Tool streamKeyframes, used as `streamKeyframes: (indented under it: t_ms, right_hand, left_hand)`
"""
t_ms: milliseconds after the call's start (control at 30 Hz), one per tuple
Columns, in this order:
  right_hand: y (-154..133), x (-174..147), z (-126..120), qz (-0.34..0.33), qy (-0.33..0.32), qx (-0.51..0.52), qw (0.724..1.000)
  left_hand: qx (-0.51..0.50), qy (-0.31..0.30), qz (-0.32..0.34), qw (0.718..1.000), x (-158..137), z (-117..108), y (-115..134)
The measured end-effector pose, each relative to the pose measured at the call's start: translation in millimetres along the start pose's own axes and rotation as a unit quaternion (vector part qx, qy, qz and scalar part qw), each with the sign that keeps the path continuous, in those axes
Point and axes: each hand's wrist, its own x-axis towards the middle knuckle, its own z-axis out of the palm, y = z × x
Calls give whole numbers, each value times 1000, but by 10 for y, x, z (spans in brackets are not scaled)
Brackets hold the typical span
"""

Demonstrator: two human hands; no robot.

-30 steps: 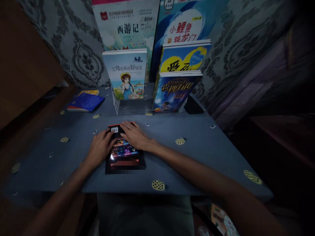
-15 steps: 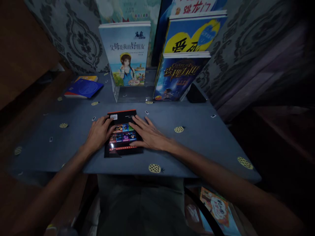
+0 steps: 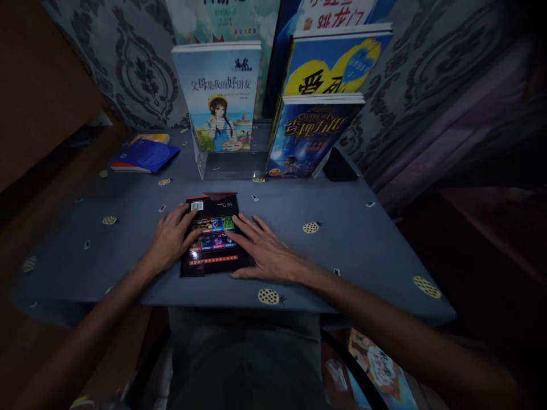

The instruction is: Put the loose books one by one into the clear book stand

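A black book lies flat near the front of the table, back cover up, with a barcode and rows of small coloured pictures. My left hand rests along its left edge, fingers stretched onto the cover. Across the right edge lies my right hand, its fingers spread and their tips on the cover, the thumb by the lower right corner. Neither hand grips the book. Parts of its side edges are hidden under my fingers.
Behind stands a clear acrylic rack holding several upright books, among them a blue Charlie book. A blue book lies at the back left of the patterned tablecloth. A dark object sits right of the rack.
My right hand has slid slightly down and right, uncovering a bit more of the cover. My left hand stays about where it was, and the book has hardly moved.
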Motion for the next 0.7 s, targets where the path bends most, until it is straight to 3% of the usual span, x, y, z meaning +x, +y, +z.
streamKeyframes:
  t_ms: [167, 333, 500, 633, 700]
  right_hand:
    - [-1, -9, 17, -3, 3, 9, 1000]
    - [-3, -6, -29, -1, -11, 38, 999]
    - [-138, -83, -74, -8, -18, 101, 995]
    - [-305, -202, -43, -57, -14, 119, 991]
    - [-319, -216, -31, -79, 10, 131, 988]
  left_hand:
    - [8, -9, 56, 998, -287, 13, 237]
    - [-22, 21, 66, 997, -384, 117, 400]
    - [-30, 4, 101, 994, -318, 107, 152]
    - [-9, -55, 120, 991, -220, -114, -144]
    - [7, -70, 105, 992, -178, -234, -136]
